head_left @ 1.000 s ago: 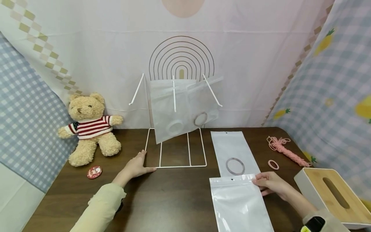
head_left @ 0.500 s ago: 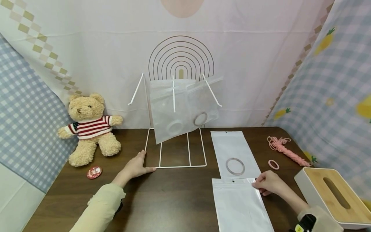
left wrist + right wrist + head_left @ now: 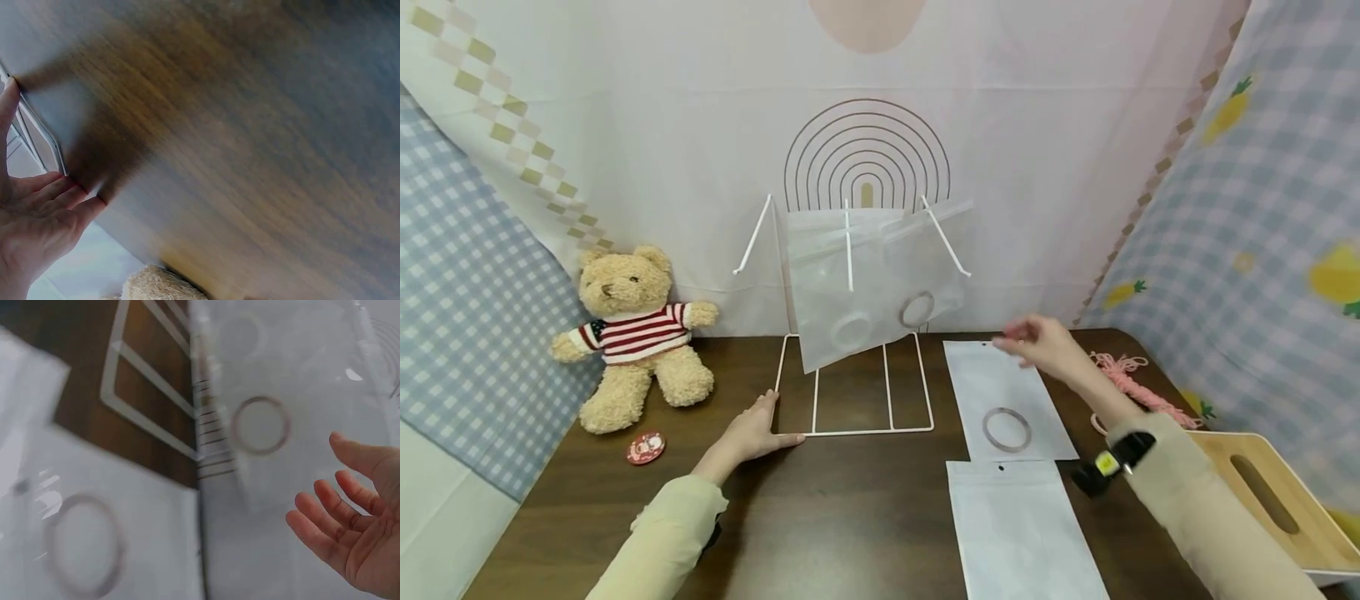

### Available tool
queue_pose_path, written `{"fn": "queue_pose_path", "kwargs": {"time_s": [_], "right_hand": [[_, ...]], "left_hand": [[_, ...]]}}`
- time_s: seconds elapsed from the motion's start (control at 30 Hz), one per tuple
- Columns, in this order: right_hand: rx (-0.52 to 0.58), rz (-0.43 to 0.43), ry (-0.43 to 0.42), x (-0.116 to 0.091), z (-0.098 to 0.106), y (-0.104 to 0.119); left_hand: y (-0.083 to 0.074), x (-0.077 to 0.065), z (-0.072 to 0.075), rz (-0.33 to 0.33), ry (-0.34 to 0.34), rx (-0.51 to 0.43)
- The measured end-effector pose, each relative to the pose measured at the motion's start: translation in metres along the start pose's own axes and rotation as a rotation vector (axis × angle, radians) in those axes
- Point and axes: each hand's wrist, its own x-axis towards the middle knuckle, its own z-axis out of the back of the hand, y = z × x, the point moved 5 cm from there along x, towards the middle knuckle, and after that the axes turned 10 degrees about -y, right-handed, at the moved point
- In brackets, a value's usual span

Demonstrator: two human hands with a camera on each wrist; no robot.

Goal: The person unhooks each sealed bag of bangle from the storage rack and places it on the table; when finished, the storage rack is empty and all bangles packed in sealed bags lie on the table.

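My left hand rests at the front left corner of a white wire rack. Its thumb lies along the front bar and its straight fingers touch the side bar, as the left wrist view also shows. From the rack's upper prongs hang translucent zip bags with rings inside. To the right, my right hand is in the air over the far end of a flat white zip bag, holding nothing, its fingers loosely bent. A ring shows in that bag. Nearer me lies another white zip bag.
A teddy bear in a striped sweater sits at the left, with a red round badge before it. Pink cord and a wood-topped tissue box are at the right. A curtain hangs behind the table.
My right hand has let go of the nearer zip bag's top corner and moved away from me, over the far bag. The nearer bag lies flatter. My left hand stays on the rack.
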Motion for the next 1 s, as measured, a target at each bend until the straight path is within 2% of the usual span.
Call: {"fn": "queue_pose_path", "kwargs": {"time_s": [0.13,0.23,0.33,0.47,0.57,0.7,0.83,0.93,1.0], "right_hand": [[0.106,0.002,-0.02,0.047,0.003,0.042],[0.165,0.001,-0.078,0.076,0.008,0.066],[0.215,-0.023,-0.146,0.098,0.014,0.079],[0.281,-0.058,-0.227,0.118,0.02,0.084],[0.307,-0.047,-0.229,0.126,0.023,0.084],[0.3,0.009,-0.21,0.13,0.025,0.084],[0.247,0.046,-0.273,0.122,0.033,0.077],[0.26,0.076,-0.292,0.115,0.039,0.074],[0.296,0.096,-0.275,0.109,0.041,0.074]], "left_hand": [[0.002,0.0,0.001,0.01,-0.01,-0.002],[0.001,0.0,0.002,0.016,-0.019,-0.005],[0.0,-0.002,0.001,0.019,-0.027,-0.008],[-0.001,-0.003,-0.001,0.024,-0.042,-0.018],[-0.002,-0.003,-0.003,0.029,-0.049,-0.025],[-0.001,-0.002,-0.003,0.035,-0.055,-0.023],[-0.001,-0.002,-0.004,0.026,-0.057,-0.018],[0.0,-0.002,-0.004,0.023,-0.06,-0.015],[0.0,-0.002,-0.004,0.026,-0.058,-0.015]]}}
